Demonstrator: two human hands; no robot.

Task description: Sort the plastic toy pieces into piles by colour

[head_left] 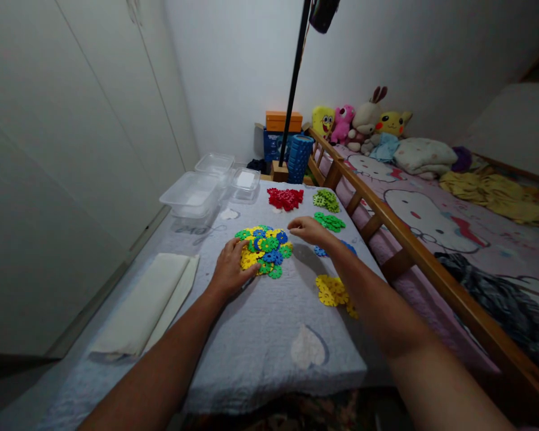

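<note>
A mixed pile of yellow, green and blue plastic snowflake discs (269,244) lies in the middle of the cloth-covered table. At its left edge rests my left hand (234,266), open, with thumb and fingers apart against the discs. My right hand (309,230) hovers just right of the pile, fingers bent and drawn together; whether a disc is between them is hidden. Sorted heaps line the right side: yellow discs (332,291), blue discs (321,251) partly behind my right forearm, green discs (330,222) and light green discs (326,200). Farther back is a heap of red discs (285,198).
Clear plastic containers (191,194) stand at the back left, with a folded cream cloth (146,299) nearer me. A wooden bed rail (402,257) runs along the table's right side. Behind the table rises a black lamp pole (293,84) beside a blue foam roller (300,158).
</note>
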